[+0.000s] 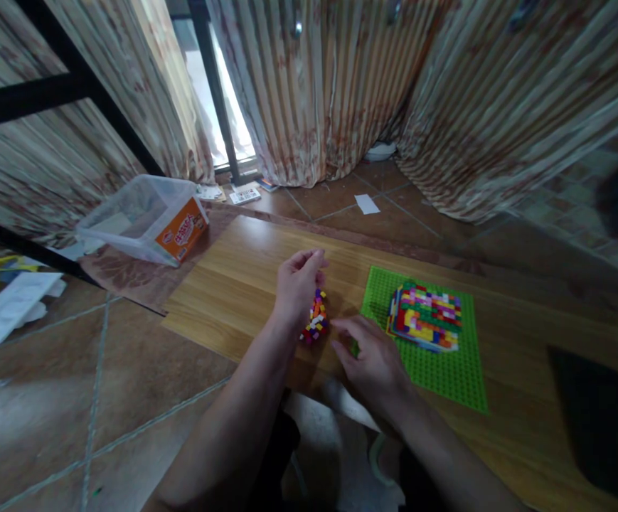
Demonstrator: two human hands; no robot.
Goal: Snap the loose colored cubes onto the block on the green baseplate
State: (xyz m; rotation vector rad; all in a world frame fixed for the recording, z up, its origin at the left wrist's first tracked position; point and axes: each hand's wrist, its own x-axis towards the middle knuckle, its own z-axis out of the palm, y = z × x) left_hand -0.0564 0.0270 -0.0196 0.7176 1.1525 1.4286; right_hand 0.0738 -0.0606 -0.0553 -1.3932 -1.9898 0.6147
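Between the left hand [298,281], its fingers bunched (whether on a piece I cannot tell), and the right hand [373,358], its fingers spread, loose bricks [316,321] lie heaped toward the near edge of the table [217,291], seemingly for easy reach. Rightward, a brick block [429,316] sits on a green baseplate [450,377], probably for firm footing.

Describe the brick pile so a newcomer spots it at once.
On the wooden table, look between the left hand and right hand. The brick pile is a mixed-colour jumble, unlike the larger, neat block on the green baseplate.
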